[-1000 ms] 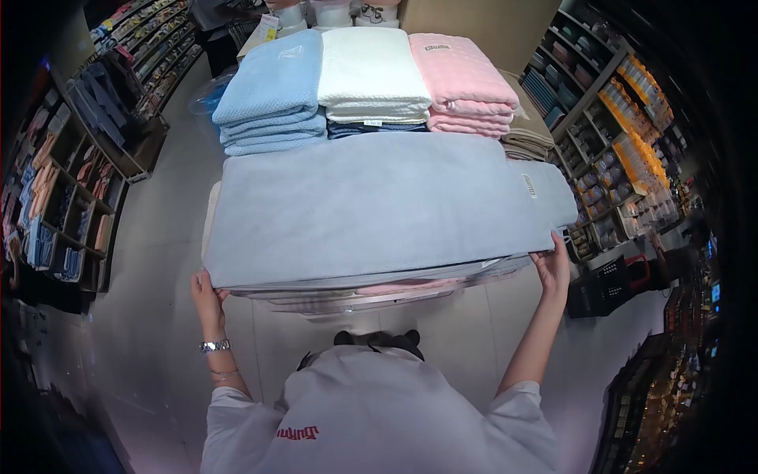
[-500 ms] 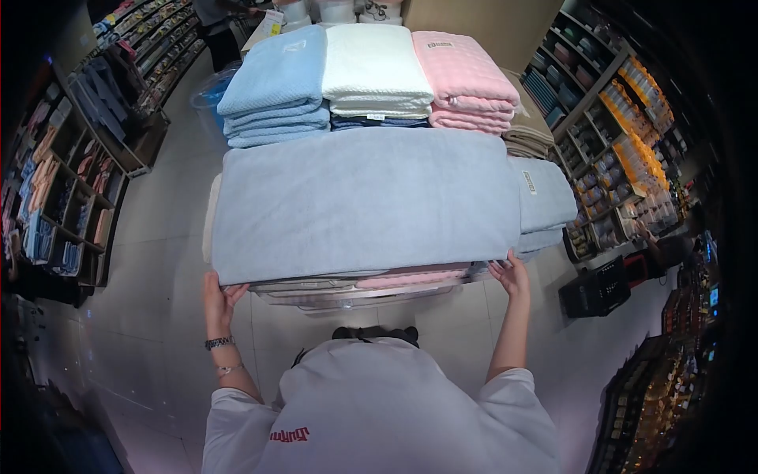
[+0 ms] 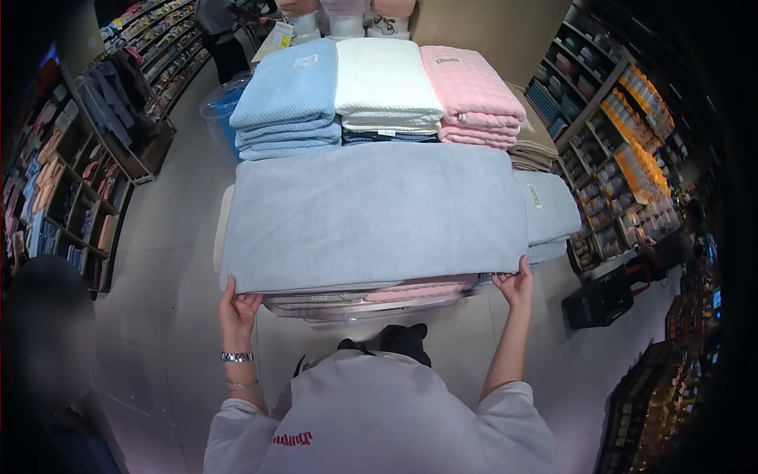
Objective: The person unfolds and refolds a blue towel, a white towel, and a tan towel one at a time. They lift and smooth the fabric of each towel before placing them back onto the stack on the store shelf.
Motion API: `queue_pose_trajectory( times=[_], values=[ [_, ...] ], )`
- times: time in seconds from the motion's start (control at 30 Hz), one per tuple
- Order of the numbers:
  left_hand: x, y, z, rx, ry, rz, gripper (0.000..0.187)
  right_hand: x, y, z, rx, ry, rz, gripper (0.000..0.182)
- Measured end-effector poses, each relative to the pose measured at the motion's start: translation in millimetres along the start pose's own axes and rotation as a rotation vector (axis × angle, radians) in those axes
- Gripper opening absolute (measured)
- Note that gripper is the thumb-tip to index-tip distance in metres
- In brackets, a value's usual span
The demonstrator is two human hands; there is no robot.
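Observation:
A wide grey-blue towel, folded into a long flat rectangle, lies across the lower towel stacks on the display. My left hand is closed on its near left corner, thumb on top and fingers beneath the edge. The near right corner is pinched in my right hand, its fingers partly hidden under the towel. Below the near edge, a pink towel and greyish folded towels show. To the right sits another grey-blue folded towel with a small label.
Behind stand stacks of blue towels, white towels and pink towels. Brown towels lie to the right. A black basket is on the right, near a person. Shelves line the left; a blurred person is at lower left.
The view has shifted, so the display appears slightly lower and further right. Both hands keep hold of the towel's near corners. A blurred person has come into view at lower left.

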State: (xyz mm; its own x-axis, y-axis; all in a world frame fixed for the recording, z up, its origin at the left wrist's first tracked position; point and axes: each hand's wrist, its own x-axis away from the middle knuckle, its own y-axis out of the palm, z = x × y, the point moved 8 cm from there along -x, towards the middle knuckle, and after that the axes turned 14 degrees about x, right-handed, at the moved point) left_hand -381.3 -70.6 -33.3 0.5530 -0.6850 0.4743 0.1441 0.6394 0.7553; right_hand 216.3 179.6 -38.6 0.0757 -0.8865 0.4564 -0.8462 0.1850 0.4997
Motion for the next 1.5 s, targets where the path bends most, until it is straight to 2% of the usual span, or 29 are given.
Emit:
queue_pose_trajectory(
  times=[0.1, 0.2, 0.3, 0.33, 0.43, 0.47, 0.57, 0.7, 0.8, 0.9, 0.93, 1.0, 1.03, 1.07, 1.1, 1.17, 1.27, 1.37, 1.47, 1.5],
  values=[
    [15.1, 23.2, -16.8, 0.007, -0.043, 0.032, 0.043, 4.1, 24.0, -8.4, -0.044, -0.145, -0.014, 0.047],
    [4.8, 31.1, -13.3, -0.068, 0.130, -0.107, 0.049, -5.2, 12.4, -12.0, 0.058, -0.119, 0.059, 0.044],
    [6.5, 32.6, -5.0, -0.158, 0.244, -0.074, 0.046, 9.6, 5.7, -45.4, 0.155, -0.309, 0.170, 0.039],
    [9.0, 38.2, -4.4, -0.122, 0.243, -0.100, 0.045, 17.7, 12.8, -55.1, 0.089, -0.349, 0.163, 0.030],
    [12.9, 41.4, -3.7, -0.033, 0.229, -0.122, 0.041, 21.5, 7.6, -66.3, 0.015, -0.380, 0.242, 0.029],
    [9.3, 35.9, -4.1, 0.000, 0.228, -0.098, 0.040, 16.2, 6.9, -67.9, -0.051, -0.352, 0.192, 0.027],
    [4.2, 26.0, -5.4, 0.046, 0.259, -0.072, 0.039, 10.9, 9.5, -80.2, -0.095, -0.339, 0.220, 0.034],
    [10.1, 29.1, -2.0, 0.022, 0.300, 0.008, 0.037, 6.1, 8.9, -77.3, -0.210, -0.293, 0.176, 0.030],
    [28.6, 74.8, 7.4, -0.209, 0.503, -0.103, 0.037, 15.4, 20.2, -58.1, -0.301, -0.226, 0.141, 0.027],
    [48.9, 165.3, -9.1, -0.657, 0.609, -0.432, 0.043, 22.5, 30.0, -47.3, -0.308, -0.238, 0.103, 0.025],
    [55.2, 191.9, -24.0, -0.811, 0.637, -0.540, 0.045, 20.0, 27.7, -44.9, -0.302, -0.248, 0.111, 0.025],
    [79.6, 241.3, -65.7, -1.051, 0.823, -0.816, 0.053, 18.9, 26.8, -41.8, -0.293, -0.264, 0.133, 0.026],
    [95.8, 260.3, -94.2, -1.151, 0.862, -0.926, 0.061, 19.3, 28.8, -41.9, -0.289, -0.271, 0.146, 0.027],
    [112.2, 273.0, -125.1, -1.273, 0.888, -1.025, 0.060, 19.7, 29.3, -42.2, -0.284, -0.279, 0.159, 0.028],
    [128.7, 279.8, -155.0, -1.396, 0.911, -1.125, 0.059, 17.7, 28.5, -42.4, -0.286, -0.290, 0.148, 0.029],
    [146.6, 273.7, -210.5, -1.651, 1.094, -1.248, 0.061, 14.9, 24.0, -43.7, -0.284, -0.313, 0.130, 0.029],
    [140.4, 244.1, -259.7, -1.710, 1.080, -1.336, 0.057, 31.7, 43.0, -42.8, -0.275, -0.308, 0.127, 0.030],
    [141.0, 237.5, -256.4, -1.670, 1.064, -1.394, 0.054, 28.5, 41.9, -37.3, -0.276, -0.266, 0.061, 0.031],
    [138.4, 240.2, -249.0, -1.667, 0.937, -1.433, 0.056, 23.8, 35.3, -32.3, -0.274, -0.258, 0.019, 0.030],
    [136.5, 240.1, -248.2, -1.654, 0.894, -1.451, 0.056, 27.0, 32.1, -30.8, -0.175, -0.254, 0.095, 0.034]
  ],
)
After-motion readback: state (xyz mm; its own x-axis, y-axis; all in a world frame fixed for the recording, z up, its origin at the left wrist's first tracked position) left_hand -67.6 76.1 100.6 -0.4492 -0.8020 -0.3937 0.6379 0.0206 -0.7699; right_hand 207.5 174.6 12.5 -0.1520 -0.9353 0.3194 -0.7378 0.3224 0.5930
